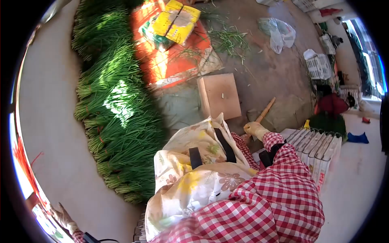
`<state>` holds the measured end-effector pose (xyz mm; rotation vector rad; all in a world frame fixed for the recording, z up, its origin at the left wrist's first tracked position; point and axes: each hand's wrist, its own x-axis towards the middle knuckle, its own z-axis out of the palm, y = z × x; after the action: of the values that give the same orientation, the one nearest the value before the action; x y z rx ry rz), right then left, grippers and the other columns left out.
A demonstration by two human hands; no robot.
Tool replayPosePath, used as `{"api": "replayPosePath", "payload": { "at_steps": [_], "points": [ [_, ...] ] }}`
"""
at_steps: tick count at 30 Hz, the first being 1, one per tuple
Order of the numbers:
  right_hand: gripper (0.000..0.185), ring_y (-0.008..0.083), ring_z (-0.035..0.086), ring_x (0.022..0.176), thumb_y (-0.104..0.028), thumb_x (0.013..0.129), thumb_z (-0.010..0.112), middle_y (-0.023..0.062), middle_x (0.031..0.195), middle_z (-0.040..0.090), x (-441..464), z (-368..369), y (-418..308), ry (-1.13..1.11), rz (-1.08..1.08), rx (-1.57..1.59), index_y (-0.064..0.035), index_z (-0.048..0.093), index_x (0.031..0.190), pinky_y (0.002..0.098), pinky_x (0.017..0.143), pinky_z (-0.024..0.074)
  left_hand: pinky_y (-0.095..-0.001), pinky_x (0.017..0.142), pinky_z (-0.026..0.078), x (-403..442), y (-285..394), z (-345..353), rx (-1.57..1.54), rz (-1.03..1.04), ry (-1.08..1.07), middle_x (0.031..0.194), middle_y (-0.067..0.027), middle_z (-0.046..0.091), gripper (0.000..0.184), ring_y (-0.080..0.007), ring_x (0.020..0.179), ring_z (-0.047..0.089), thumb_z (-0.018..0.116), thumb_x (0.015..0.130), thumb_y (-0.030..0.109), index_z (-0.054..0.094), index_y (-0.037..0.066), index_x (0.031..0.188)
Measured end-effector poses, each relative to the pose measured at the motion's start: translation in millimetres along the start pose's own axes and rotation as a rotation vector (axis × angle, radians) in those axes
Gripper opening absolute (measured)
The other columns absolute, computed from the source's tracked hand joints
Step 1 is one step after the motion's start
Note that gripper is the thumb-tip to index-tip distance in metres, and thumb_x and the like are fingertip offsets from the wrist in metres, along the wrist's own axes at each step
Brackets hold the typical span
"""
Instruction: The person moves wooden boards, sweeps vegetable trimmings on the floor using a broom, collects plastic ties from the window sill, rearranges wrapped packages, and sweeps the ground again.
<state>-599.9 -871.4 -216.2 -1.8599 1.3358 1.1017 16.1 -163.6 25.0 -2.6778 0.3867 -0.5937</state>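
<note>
My right hand (256, 129), in a pale glove below a red checkered sleeve, is closed around the lower end of a wooden stick (266, 108). The stick slants up and to the right, beside a light brown block (223, 96). At the lower left edge my left hand (65, 218), also gloved, has its fingers apart. It is near a bundle of red strings (25, 164) by the bright edge of the view. A flowered cream apron (202, 178) with dark straps covers the lap.
Bundles of green stalks (117, 101) line the left side on a pale surface (44, 93). A yellow packet (176, 22) lies on an orange sheet (152, 40). Plastic bags (279, 34) lie at the upper right. White crates (318, 152) stand right of my right hand.
</note>
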Motion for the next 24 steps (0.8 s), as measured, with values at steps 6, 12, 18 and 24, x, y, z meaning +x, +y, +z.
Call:
{"api": "replayPosePath", "payload": {
  "at_steps": [6, 12, 18, 24],
  "points": [
    [0.028, 0.0163, 0.06, 0.08, -0.02, 0.079, 0.058, 0.0089, 0.091, 0.063, 7, 10, 55, 0.196, -0.127, 0.247, -0.0061, 0.058, 0.104, 0.0274, 0.072, 0.0454, -0.0256, 0.091, 0.035, -124, 306, -75, -1.062, 0.122, -0.985, 0.122, -0.008, 0.048, 0.05, -0.0158, 0.11, 0.044, 0.058, 0.074, -0.008, 0.045, 0.003, 0.121],
    [0.027, 0.0189, 0.06, 0.083, -0.02, 0.08, 0.056, 0.0093, 0.09, 0.063, -7, 35, 152, 0.251, -0.188, 0.415, -0.0056, 0.058, 0.103, 0.0281, 0.074, 0.045, -0.0282, 0.094, 0.032, -286, 397, -50, -0.892, 0.354, -1.534, 0.118, -0.0105, 0.05, 0.049, -0.0187, 0.11, 0.044, 0.064, 0.076, 0.011, 0.044, 0.002, 0.12],
    [0.027, 0.021, 0.06, 0.084, -0.027, 0.077, 0.055, 0.012, 0.087, 0.063, 2, 127, 315, 0.331, 0.018, 0.683, -0.0071, 0.063, 0.094, 0.0299, 0.074, 0.0448, -0.0275, 0.087, 0.035, -348, 436, -63, -0.725, 0.253, -1.662, 0.109, -0.0089, 0.052, 0.042, -0.0172, 0.102, 0.046, 0.063, 0.076, 0.013, 0.048, 0.002, 0.113],
    [0.029, 0.0313, 0.055, 0.097, -0.02, 0.073, 0.048, 0.0165, 0.1, 0.059, 9, 208, 376, 0.129, 0.445, 0.685, -0.0071, 0.064, 0.092, 0.0362, 0.083, 0.0437, -0.0267, 0.081, 0.037, -293, 521, -74, -0.619, 0.327, -1.669, 0.099, -0.0072, 0.054, 0.034, -0.0157, 0.093, 0.048, 0.062, 0.077, 0.016, 0.051, 0.002, 0.106]
  ]
}}
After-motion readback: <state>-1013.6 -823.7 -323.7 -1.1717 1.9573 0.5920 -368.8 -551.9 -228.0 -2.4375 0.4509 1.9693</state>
